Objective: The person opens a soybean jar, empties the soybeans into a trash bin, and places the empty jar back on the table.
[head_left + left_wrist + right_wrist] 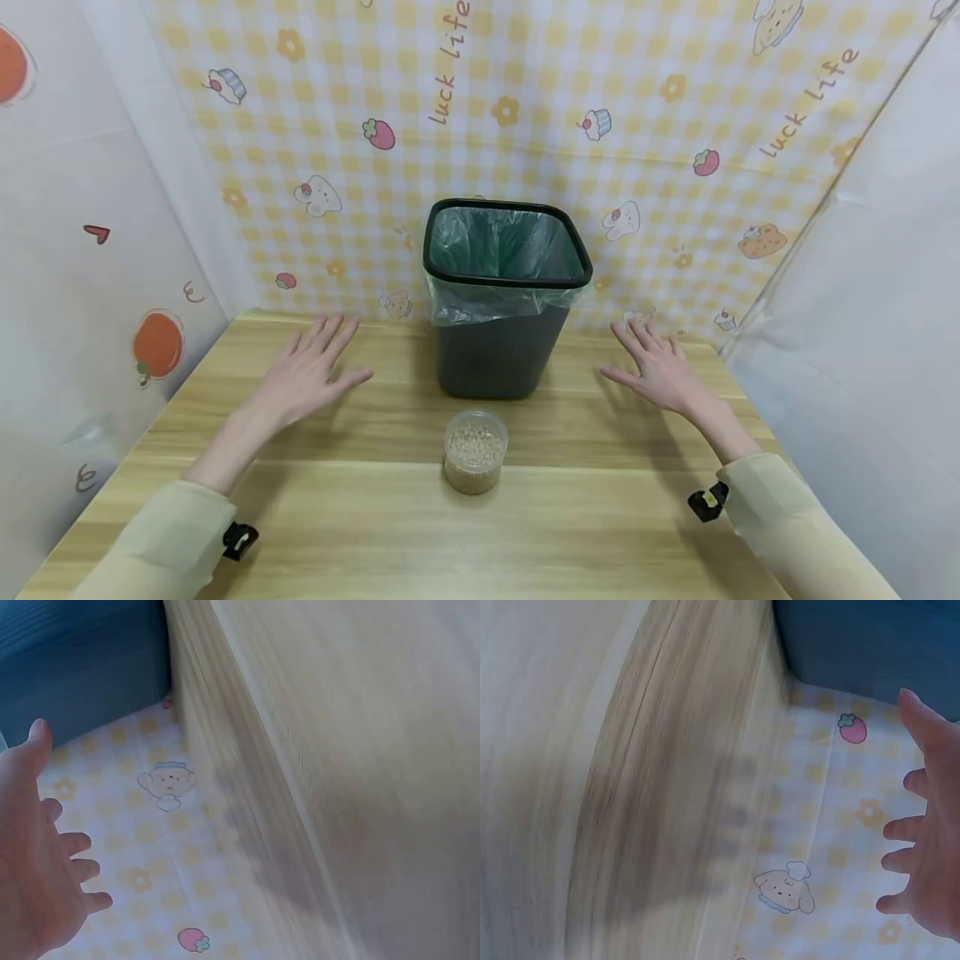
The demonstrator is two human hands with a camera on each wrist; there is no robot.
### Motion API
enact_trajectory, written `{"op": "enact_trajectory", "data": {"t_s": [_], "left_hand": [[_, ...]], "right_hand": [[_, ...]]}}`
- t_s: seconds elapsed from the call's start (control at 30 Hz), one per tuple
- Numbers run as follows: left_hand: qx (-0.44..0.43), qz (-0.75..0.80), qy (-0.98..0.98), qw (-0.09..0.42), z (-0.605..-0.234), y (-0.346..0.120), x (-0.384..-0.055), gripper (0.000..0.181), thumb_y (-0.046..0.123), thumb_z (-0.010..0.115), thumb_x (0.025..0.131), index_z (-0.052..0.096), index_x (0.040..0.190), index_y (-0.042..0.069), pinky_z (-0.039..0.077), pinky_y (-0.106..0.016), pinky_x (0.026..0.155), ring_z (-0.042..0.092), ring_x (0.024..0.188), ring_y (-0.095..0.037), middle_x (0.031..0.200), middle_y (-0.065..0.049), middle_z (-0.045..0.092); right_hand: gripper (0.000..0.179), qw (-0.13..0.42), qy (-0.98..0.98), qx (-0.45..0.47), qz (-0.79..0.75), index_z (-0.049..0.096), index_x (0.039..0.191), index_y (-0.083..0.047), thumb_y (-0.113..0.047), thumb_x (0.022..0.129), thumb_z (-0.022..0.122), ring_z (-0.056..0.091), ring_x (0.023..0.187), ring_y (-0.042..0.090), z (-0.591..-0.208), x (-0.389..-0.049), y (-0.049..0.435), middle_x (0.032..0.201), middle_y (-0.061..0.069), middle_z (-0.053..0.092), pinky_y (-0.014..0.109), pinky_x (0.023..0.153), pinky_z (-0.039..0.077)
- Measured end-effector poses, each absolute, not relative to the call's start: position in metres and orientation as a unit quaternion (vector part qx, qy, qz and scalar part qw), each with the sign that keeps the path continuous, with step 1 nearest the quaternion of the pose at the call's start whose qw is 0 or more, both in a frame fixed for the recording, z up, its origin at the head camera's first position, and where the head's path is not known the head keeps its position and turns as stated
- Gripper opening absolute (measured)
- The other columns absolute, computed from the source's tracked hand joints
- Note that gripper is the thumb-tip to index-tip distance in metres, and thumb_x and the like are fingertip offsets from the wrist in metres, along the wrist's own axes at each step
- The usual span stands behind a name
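Note:
My left hand (311, 371) is held palm down at the left of the table, fingers straight and spread, with nothing in it. On the other side my right hand (656, 367) has its fingers spread the same way and holds nothing. Between the hands, toward the back, stands a dark grey trash bin (495, 350) with a black rim and a clear plastic bag lining it. In front of the bin sits a small clear round tub (474, 479), without a lid, filled with small pale beige pellets (476, 444).
The wood-grain table (360, 517) meets a yellow checked cloth (330, 150) with cartoon prints right behind the bin. White sheets (97, 292) hang along the left and right sides. Each sleeve cuff carries a small black clip (240, 540).

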State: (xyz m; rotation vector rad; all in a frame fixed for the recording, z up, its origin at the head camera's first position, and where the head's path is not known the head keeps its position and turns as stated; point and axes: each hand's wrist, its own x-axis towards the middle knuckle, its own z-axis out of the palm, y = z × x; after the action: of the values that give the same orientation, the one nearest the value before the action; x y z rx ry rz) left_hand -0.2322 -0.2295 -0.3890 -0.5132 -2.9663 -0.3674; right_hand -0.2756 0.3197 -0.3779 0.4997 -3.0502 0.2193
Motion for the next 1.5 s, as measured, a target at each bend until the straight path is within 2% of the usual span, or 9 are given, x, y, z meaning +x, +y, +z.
{"op": "enact_trajectory", "data": {"t_s": [0.37,0.57,0.7,0.8,0.97,1.2,1.5], "left_hand": [[-0.183,-0.178,-0.965,0.053,-0.388,-0.208,-0.215,0.09,0.065,0.046,0.101,0.005,0.167,0.018,0.009,-0.068,0.125,0.007,0.16,-0.043,0.174,-0.014,0.007],[-0.204,-0.18,-0.96,0.071,-0.395,-0.19,-0.205,0.09,0.063,0.049,0.101,0.008,0.167,0.018,0.015,-0.065,0.125,0.017,0.159,-0.041,0.173,-0.012,0.016],[-0.226,-0.199,-0.95,0.079,-0.397,-0.178,-0.199,0.089,0.06,0.054,0.1,0.014,0.166,0.015,0.021,-0.062,0.125,0.028,0.156,-0.041,0.17,-0.014,0.026],[-0.235,-0.216,-0.944,0.084,-0.398,-0.17,-0.195,0.088,0.058,0.057,0.099,0.017,0.166,0.016,0.029,-0.06,0.122,0.036,0.152,-0.041,0.167,-0.017,0.034],[-0.24,-0.241,-0.938,0.062,-0.398,-0.155,-0.187,0.088,0.061,0.057,0.098,0.014,0.166,0.025,0.038,-0.06,0.117,0.045,0.146,-0.041,0.161,-0.02,0.043],[-0.26,-0.262,-0.929,0.042,-0.4,-0.134,-0.182,0.085,0.062,0.057,0.098,0.019,0.166,0.028,0.041,-0.059,0.115,0.049,0.144,-0.039,0.157,-0.017,0.048],[-0.274,-0.28,-0.92,0.017,-0.399,-0.116,-0.182,0.086,0.066,0.06,0.094,0.023,0.165,0.032,0.042,-0.06,0.113,0.046,0.146,-0.035,0.158,-0.008,0.049]], "right_hand": [[0.092,0.03,-0.975,0.184,0.118,0.014,0.167,-0.023,-0.062,0.097,0.058,0.016,0.158,0.045,-0.375,-0.256,0.309,0.171,0.022,0.019,0.075,0.119,0.013],[0.091,0.039,-0.964,0.202,0.17,0.023,0.165,-0.018,-0.055,0.095,0.067,0.034,0.15,0.048,-0.378,-0.245,0.298,0.165,0.022,0.033,0.07,0.116,0.03],[0.088,0.026,-0.945,0.223,0.236,0.03,0.162,-0.014,-0.046,0.093,0.074,0.042,0.147,0.044,-0.379,-0.237,0.285,0.161,0.019,0.043,0.065,0.113,0.038],[0.089,0.01,-0.933,0.239,0.268,0.031,0.162,-0.016,-0.044,0.091,0.077,0.046,0.146,0.039,-0.381,-0.232,0.272,0.159,0.015,0.048,0.062,0.113,0.04],[0.091,-0.029,-0.912,0.273,0.305,0.031,0.162,-0.015,-0.04,0.089,0.08,0.052,0.142,0.036,-0.385,-0.225,0.25,0.153,0.013,0.055,0.06,0.112,0.042],[0.093,-0.103,-0.873,0.323,0.349,0.028,0.161,-0.009,-0.032,0.089,0.081,0.054,0.14,0.037,-0.389,-0.219,0.226,0.152,0.019,0.054,0.06,0.112,0.043],[0.098,-0.156,-0.859,0.338,0.352,0.029,0.161,-0.009,-0.034,0.085,0.084,0.054,0.14,0.034,-0.396,-0.216,0.196,0.154,0.017,0.052,0.057,0.113,0.044]]}}
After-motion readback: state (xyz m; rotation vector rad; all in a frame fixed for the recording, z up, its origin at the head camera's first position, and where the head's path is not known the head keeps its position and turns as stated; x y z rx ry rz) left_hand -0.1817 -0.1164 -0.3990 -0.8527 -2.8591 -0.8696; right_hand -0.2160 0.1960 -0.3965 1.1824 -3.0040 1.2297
